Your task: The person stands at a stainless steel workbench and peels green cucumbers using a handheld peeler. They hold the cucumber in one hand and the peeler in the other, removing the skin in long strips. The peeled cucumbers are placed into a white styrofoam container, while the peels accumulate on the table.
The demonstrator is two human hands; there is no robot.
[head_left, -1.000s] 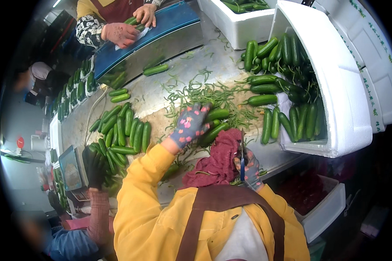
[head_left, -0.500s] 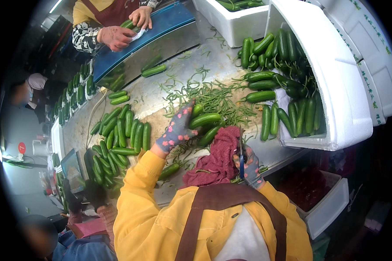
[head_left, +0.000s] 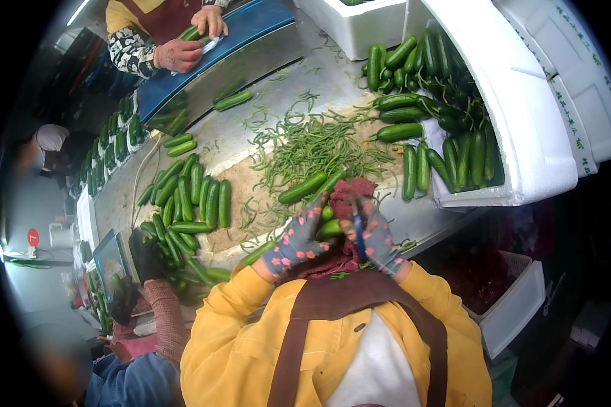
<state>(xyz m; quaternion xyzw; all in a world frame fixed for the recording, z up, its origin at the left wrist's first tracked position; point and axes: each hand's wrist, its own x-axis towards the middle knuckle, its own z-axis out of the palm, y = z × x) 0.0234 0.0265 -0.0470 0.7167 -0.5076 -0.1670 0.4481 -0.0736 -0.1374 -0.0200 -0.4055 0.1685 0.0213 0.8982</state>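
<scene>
My left hand (head_left: 297, 239), in a grey glove with pink flowers, is closed around cucumbers (head_left: 328, 229) whose ends show between my two hands. In my right hand (head_left: 381, 245), gloved alike, is a blue-handled cutting tool (head_left: 359, 239); whether it is scissors or a knife cannot be made out. A bunched maroon cloth (head_left: 349, 190) lies under and between the hands, against the cucumber ends. Just beyond, two cucumbers rest on the table, one of them (head_left: 302, 188) beside a heap of thin green trimmed stems (head_left: 312, 152).
A white foam box (head_left: 543, 163) on its side at right spills cucumbers (head_left: 478, 156). More cucumbers (head_left: 212, 203) lie in rows at left. Across the table a co-worker's hands (head_left: 180, 55) hold a cucumber over a blue-topped stand (head_left: 251, 27). Another co-worker's dark glove (head_left: 146, 254) reaches in at lower left.
My left hand has moved down and toward my right hand, closing round cucumbers. The right hand has shifted slightly up and left. The co-worker's dark glove at left has reached toward the rows.
</scene>
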